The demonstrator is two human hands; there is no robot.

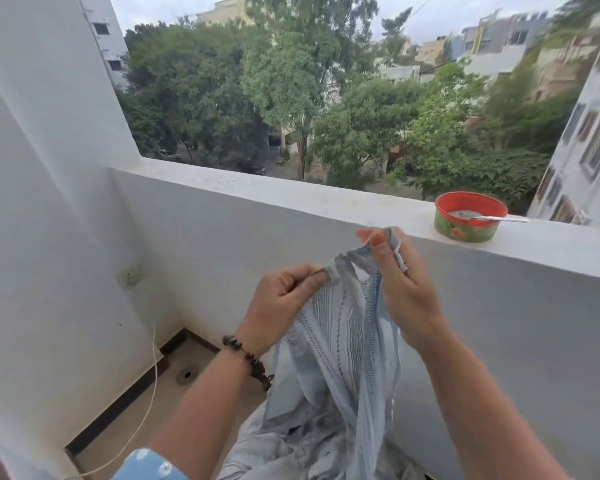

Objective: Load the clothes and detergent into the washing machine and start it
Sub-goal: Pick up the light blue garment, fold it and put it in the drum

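The pale blue garment (340,341) hangs pinched between the curled fingers of left hand (281,303) and right hand (406,289).

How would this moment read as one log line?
stage: handling clothes | left hand: grips blue garment | right hand: pinches garment | washing machine: not in view

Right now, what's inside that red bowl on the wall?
A spoon lies in the bowl, its handle poking over the rim. Something pale sits at the bottom. The near wall hides the rest.

white balcony wall (222,237) | tan floor (153,403) | trees (291,98), bldgs, daylight
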